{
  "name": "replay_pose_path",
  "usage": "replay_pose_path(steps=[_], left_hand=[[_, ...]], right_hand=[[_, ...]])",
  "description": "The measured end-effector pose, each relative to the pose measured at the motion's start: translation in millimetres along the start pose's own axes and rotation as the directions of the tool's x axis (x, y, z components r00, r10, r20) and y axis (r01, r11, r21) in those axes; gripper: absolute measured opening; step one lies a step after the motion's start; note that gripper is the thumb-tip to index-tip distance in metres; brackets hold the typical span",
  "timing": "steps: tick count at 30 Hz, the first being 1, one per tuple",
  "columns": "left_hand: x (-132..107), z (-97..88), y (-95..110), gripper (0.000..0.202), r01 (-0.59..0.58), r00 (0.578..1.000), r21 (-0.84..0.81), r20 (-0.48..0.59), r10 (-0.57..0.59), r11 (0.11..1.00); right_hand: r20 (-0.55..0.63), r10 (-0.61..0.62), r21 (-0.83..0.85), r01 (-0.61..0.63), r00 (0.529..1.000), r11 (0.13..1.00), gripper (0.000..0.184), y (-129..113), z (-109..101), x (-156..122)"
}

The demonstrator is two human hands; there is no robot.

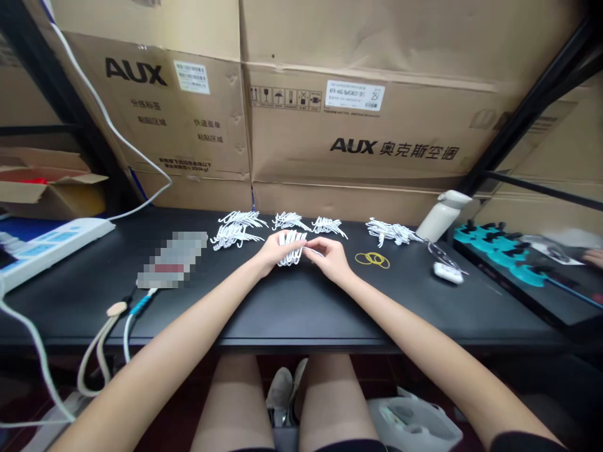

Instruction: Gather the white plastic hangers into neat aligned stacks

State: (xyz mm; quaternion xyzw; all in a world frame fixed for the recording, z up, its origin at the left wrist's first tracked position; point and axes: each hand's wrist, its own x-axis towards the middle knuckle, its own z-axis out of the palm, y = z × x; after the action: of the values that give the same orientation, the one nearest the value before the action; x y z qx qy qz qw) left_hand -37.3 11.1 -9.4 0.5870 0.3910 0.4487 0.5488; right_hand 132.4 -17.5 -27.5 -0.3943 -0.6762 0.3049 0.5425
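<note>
My left hand [272, 252] is closed around a row of white wire hooks [291, 250], held side by side above the middle of the black table. My right hand [333, 258] is at the right end of that row, thumb and fingertips pinching a white hook. Beyond the hands lie several loose piles of similar white hooks: a double pile at the left [233, 229], one behind the hands [289, 220], another beside it [328, 226], and a larger pile [390, 231] to the right. Yellow rubber bands [374, 259] rest right of my right hand.
A phone-like blurred device [173, 260] with a cable and a white power strip [59, 248] lie left. At the right are a white bottle [443, 215], an earphone case [448, 273] and a rack of teal parts [502, 251]. Cardboard boxes [301, 144] stand behind. Another person's hand [593, 257] shows at the right edge.
</note>
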Motion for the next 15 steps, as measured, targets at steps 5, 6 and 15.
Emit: replay_pose_path(steps=[5,6,15], left_hand=[[0.9,0.3,-0.8,0.045,0.002,1.0,-0.004,-0.028,-0.003,1.0],[0.8,0.6,-0.6,0.045,0.006,1.0,-0.013,-0.028,-0.007,1.0],[-5.4,7.5,8.2,0.047,0.099,0.995,-0.139,0.028,-0.096,0.985]], right_hand=[[0.011,-0.004,-0.008,0.005,1.0,1.0,0.025,-0.5,0.3,-0.8],[0.011,-0.012,-0.021,0.012,1.0,1.0,0.025,-0.9,0.2,-1.0],[-0.006,-0.072,-0.114,0.071,0.997,0.991,0.019,-8.0,-0.5,-2.9]])
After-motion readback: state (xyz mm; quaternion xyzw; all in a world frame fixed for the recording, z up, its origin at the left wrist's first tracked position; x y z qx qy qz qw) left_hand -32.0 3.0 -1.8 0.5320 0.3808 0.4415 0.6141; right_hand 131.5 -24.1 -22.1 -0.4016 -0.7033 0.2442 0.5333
